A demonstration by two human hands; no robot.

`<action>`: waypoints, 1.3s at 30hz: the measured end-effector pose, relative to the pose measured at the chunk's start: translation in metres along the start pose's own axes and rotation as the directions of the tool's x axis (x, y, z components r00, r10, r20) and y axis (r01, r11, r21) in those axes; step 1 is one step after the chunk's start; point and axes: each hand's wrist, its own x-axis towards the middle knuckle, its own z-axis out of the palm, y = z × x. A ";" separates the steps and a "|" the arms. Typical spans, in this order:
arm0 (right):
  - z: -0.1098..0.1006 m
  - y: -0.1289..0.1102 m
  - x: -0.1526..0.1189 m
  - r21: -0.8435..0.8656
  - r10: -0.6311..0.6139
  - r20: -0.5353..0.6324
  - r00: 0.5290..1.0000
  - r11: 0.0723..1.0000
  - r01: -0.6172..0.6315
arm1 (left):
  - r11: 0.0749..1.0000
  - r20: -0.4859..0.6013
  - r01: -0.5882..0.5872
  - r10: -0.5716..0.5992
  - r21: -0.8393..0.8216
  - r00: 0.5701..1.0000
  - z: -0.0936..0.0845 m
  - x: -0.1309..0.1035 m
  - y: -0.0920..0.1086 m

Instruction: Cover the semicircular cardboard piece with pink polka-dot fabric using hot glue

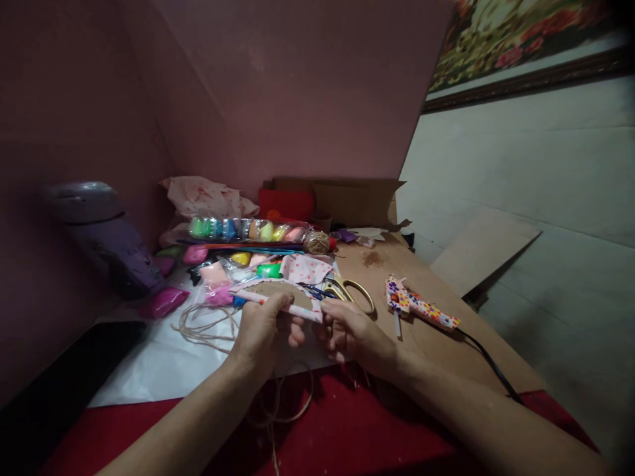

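My left hand (pixel 262 332) is closed around a half-round cardboard piece (pixel 280 291) edged with white, dotted fabric, its thumb resting on the straight side. At the piece's right corner, my right hand (pixel 354 330) has its fingers pinched together; the exact thing between those fingertips is partly hidden. Gold-handled scissors (pixel 368 303) lie just behind my right hand. A loop of twine (pixel 308 396) hangs below the hands, over the red cloth. More coiled twine (pixel 203 327) rests to the left, on white sheeting. Dotted fabric (pixel 306 269) lies behind the cardboard piece.
A flower-patterned glue gun (pixel 421 307) with a black cord lies at right on brown cardboard (pixel 491 350). Behind are a pack of coloured clay (pixel 248 230), a twine ball (pixel 316 242) and several clay packets. A purple bottle (pixel 106 238) stands at left, near a dark flat object (pixel 74 377).
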 end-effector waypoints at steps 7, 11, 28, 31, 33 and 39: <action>-0.003 0.003 -0.002 -0.006 0.029 0.001 1.000 1.000 -0.029 | 0.994 -0.041 -0.077 0.080 0.083 0.996 -0.003 -0.002 -0.002; 0.000 0.005 -0.002 0.008 -0.001 -0.002 1.000 1.000 0.001 | 0.989 -0.055 -0.106 0.112 0.105 0.992 -0.001 -0.002 -0.005; 0.000 0.006 -0.010 -0.718 -0.506 -0.116 0.855 0.638 0.280 | 0.968 -0.080 -0.238 0.245 0.083 0.966 0.002 -0.011 0.005; 0.004 0.006 -0.014 -0.768 -0.519 -0.058 0.853 0.570 0.294 | 0.955 -0.054 -0.277 0.283 0.101 0.958 0.003 -0.011 0.005; 0.005 0.006 -0.014 -0.779 -0.518 -0.049 0.854 0.555 0.291 | 0.944 -0.026 -0.311 0.315 0.109 0.949 0.003 -0.012 0.005; 0.005 0.004 -0.014 -0.789 -0.500 -0.028 0.866 0.542 0.288 | 0.925 0.026 -0.358 0.357 0.130 0.934 0.002 -0.010 0.002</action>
